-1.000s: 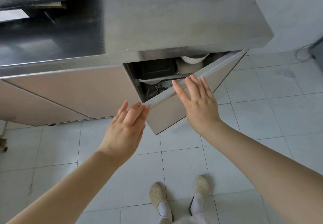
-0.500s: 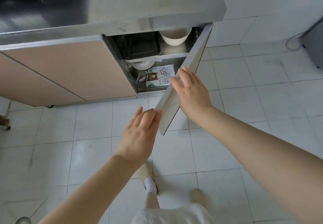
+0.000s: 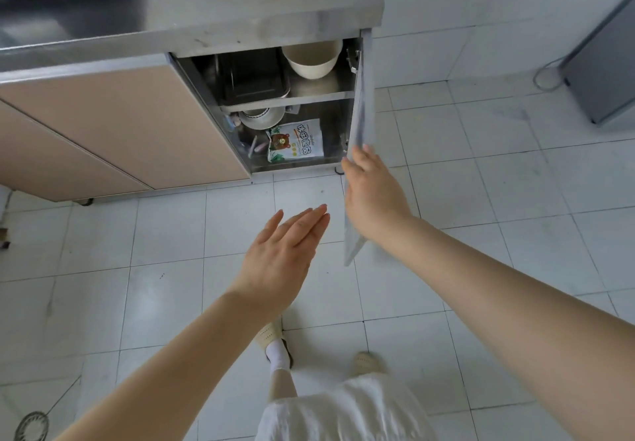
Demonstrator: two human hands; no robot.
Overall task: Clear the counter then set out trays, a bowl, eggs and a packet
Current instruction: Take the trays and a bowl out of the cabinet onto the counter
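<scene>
Floor drain (image 3: pixel 31 426) sits way off to the left of both hands, down on the white tiled floor (image 3: pixel 171 234). Next over, the left hand (image 3: pixel 281 258) hangs flat in the air with fingers straight and together, holding nothing, just left of the door's lower edge. Beyond its fingertips the cupboard under the steel bench (image 3: pixel 240 0) is wide open: dark baking tray (image 3: pixel 252 76) on the upper shelf with a cream bowl (image 3: pixel 312 60) to its right, and below them a metal pot (image 3: pixel 261 118) and a bear-print packet (image 3: pixel 297 141) standing on the cupboard's bottom. Right hand (image 3: pixel 372 189) grips the cupboard door (image 3: pixel 360 103) at its edge, fingers wrapped behind it. Farther right, a grey fridge (image 3: pixel 608 72) stands by the wall.
</scene>
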